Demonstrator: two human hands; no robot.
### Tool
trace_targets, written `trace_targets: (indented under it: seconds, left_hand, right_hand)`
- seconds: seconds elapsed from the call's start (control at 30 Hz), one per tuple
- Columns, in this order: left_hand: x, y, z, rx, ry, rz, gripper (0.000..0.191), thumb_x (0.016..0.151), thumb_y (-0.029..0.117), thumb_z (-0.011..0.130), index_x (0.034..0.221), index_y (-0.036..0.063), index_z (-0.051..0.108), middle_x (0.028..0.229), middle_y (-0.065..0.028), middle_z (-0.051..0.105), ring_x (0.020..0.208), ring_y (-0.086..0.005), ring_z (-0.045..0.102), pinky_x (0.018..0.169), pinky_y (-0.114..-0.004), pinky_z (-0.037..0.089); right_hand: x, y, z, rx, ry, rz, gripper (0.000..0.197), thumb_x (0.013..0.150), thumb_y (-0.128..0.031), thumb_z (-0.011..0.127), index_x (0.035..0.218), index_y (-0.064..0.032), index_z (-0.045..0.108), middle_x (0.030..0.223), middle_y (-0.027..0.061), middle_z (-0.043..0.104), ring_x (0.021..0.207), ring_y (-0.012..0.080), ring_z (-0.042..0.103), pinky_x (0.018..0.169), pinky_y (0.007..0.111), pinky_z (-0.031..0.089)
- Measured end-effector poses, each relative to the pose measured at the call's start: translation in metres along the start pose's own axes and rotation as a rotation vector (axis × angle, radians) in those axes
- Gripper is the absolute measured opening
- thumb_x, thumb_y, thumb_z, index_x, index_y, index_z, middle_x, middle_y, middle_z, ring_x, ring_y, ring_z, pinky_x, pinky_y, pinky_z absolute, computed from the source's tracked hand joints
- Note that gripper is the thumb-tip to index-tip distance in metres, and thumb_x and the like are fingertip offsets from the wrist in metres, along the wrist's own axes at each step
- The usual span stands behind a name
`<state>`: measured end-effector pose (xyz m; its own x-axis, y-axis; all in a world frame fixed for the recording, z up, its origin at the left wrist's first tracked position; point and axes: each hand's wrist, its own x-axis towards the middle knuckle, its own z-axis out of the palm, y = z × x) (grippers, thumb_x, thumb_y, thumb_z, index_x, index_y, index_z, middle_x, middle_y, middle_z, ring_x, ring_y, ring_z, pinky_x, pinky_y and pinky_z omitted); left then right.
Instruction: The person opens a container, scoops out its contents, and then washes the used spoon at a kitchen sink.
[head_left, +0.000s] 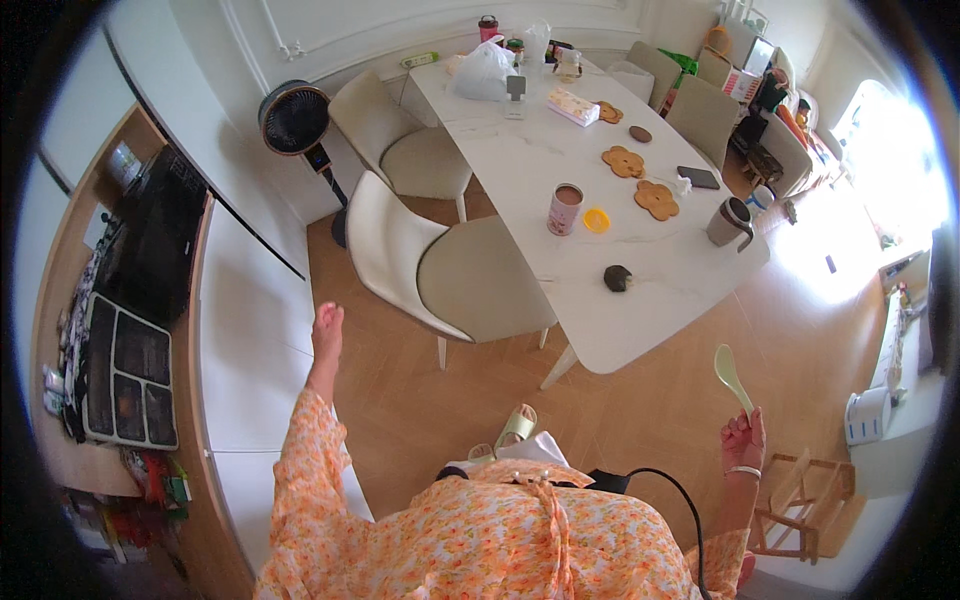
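My right hand (742, 441) grips a pale green soup spoon (729, 371) by its handle, out to the right over the floor, bowl end up. My left hand (328, 321) hangs at the left beside the white cabinet fronts, with nothing visible in it; its finger spread is too small to make out. Ahead stands a white marble-patterned table (592, 322). Near its front are an open pink canister (564, 211) with brown contents, a yellow round lid (597, 220), a small dark round object (617, 278) and a travel mug (729, 223) with a handle.
Two pale chairs (480, 281) line the table's left side, near a black fan (295, 120). Flower-shaped wooden coasters (656, 200), a dark phone (698, 178), a tissue pack (574, 106) and a plastic bag (484, 71) lie farther back. A wooden step stool (810, 499) stands right.
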<state>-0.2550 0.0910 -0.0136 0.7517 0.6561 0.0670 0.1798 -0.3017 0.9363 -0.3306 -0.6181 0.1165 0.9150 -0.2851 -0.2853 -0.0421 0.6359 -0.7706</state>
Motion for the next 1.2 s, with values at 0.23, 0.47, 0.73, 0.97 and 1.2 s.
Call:
trace_targets:
  seconds: [0.23, 0.47, 0.73, 0.97, 1.2]
  left_hand:
    - [0.112, 0.034, 0.045, 0.356, -0.089, -0.072, 0.049, 0.080, 0.039, 0.058, 0.118, 0.0098, 0.047, 0.106, -0.0077, 0.060, 0.101, -0.0225, 0.055, 0.086, -0.036, 0.041]
    - [0.218, 0.014, 0.067, 0.767, -0.144, -0.170, 0.069, 0.074, 0.055, 0.052, 0.125, 0.0095, 0.046, 0.122, -0.0107, 0.054, 0.114, -0.0282, 0.048, 0.094, -0.046, 0.034]
    - [0.271, 0.009, 0.089, 0.664, -0.655, -0.200, 0.056, 0.072, 0.047, 0.057, 0.086, -0.0061, 0.065, 0.085, -0.0236, 0.064, 0.086, -0.0343, 0.062, 0.076, -0.041, 0.047]
    - [0.273, -0.003, 0.078, 0.859, -0.533, 0.063, 0.046, 0.071, 0.036, 0.057, 0.083, -0.0084, 0.063, 0.078, -0.0254, 0.063, 0.078, -0.0330, 0.063, 0.068, -0.040, 0.047]
    - [0.258, -0.021, 0.012, 0.682, -0.440, -0.036, 0.037, 0.071, 0.030, 0.059, 0.081, -0.0054, 0.062, 0.075, -0.0203, 0.063, 0.072, -0.0310, 0.062, 0.065, -0.039, 0.046]
  right_hand:
    - [0.068, 0.002, 0.056, -0.053, -0.086, -0.035, 0.023, 0.089, -0.026, 0.055, 0.087, -0.0038, 0.058, 0.064, 0.0000, 0.050, 0.059, 0.0095, 0.045, 0.054, 0.025, 0.039]
    - [0.087, 0.002, 0.070, -0.015, 0.038, -0.116, 0.017, 0.090, -0.025, 0.053, 0.089, -0.0079, 0.057, 0.066, -0.0003, 0.049, 0.060, 0.0089, 0.045, 0.052, 0.023, 0.039]
    - [0.040, 0.021, 0.096, -0.049, 0.241, -0.182, 0.017, 0.091, -0.025, 0.052, 0.090, -0.0091, 0.057, 0.066, -0.0009, 0.050, 0.057, 0.0085, 0.045, 0.054, 0.023, 0.042]
    - [0.044, 0.047, 0.166, -0.080, 0.105, -0.141, 0.018, 0.091, -0.025, 0.052, 0.090, -0.0083, 0.058, 0.066, -0.0002, 0.051, 0.059, 0.0095, 0.045, 0.057, 0.025, 0.042]
    - [0.068, 0.069, 0.187, -0.045, 0.078, -0.123, 0.017, 0.091, -0.024, 0.051, 0.090, -0.0076, 0.056, 0.067, -0.0006, 0.048, 0.060, 0.0097, 0.043, 0.056, 0.025, 0.038]
